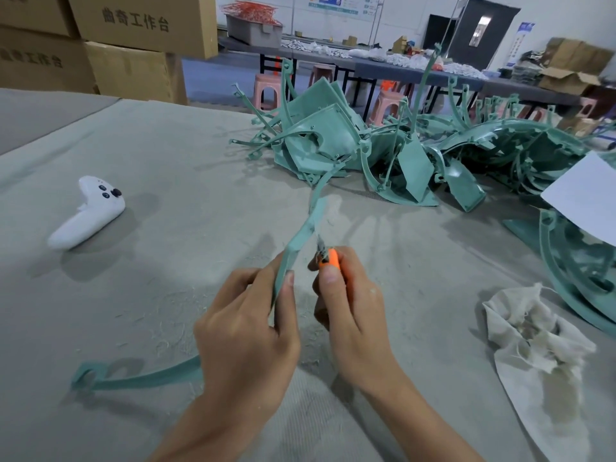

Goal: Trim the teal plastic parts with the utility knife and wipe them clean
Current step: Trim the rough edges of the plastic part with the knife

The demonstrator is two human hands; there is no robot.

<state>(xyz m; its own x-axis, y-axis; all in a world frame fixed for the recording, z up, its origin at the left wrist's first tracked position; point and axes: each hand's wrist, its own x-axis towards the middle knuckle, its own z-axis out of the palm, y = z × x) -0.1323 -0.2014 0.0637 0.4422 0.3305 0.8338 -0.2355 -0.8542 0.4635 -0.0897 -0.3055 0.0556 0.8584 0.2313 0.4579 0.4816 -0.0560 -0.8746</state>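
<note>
My left hand (245, 331) grips a long curved teal plastic strip (301, 233) that rises away from me; its other end with a ring (88, 375) lies on the table at the lower left. My right hand (348, 301) holds an orange utility knife (328, 258), whose blade touches the strip's right edge just above my left thumb. A crumpled off-white cloth (533, 335) lies on the table to the right. A large heap of teal parts (416, 145) fills the far side of the table.
A white game controller (90, 211) lies at the left on the grey table cover (173, 168). More teal parts (580, 271) and a white sheet (590, 195) sit at the right edge. Cardboard boxes (133, 35) stand at the back left. Plastic shavings are scattered near my hands.
</note>
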